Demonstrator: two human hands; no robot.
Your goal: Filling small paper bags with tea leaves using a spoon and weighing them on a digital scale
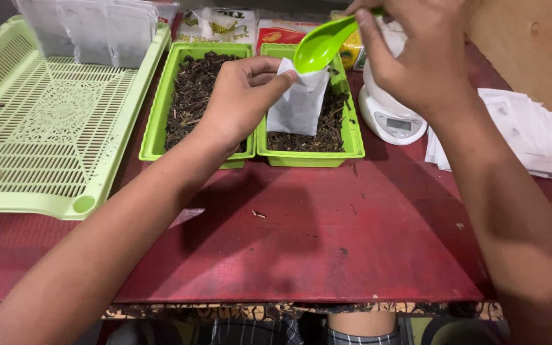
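The small white paper sachet (299, 103) hangs upright over the right-hand green plastic tray of dark dried leaves (346, 137), its open mouth facing up. Your left hand (241, 96) is closed on it, thumb and fingers pinching the upper left corner, so the bag dangles just above the leaves. Right at its mouth sits the bowl of the bright green plastic spoon (319, 46), tipped down toward the opening; your right hand (416, 54) grips the handle between fingertips and thumb.

To do this well, keep the pinch near the rim but let the mouth gape, since a flat opening would likely spill leaves over the edge. Hold the sachet over the tray so strays fall back in, and tilt the spoon slowly with its tip inside the rim.

Beside this tray stands a second green tray of the same leaves (193, 96), touching it. The small white digital kitchen scale (392, 118) rests just right of the trays on the red tabletop (301, 243), with a stack of flat empty white sachets (531, 137) farther right. On the left lies a large pale green perforated plastic tray (46, 147) with filled white sachets (91, 29) standing at its far end.
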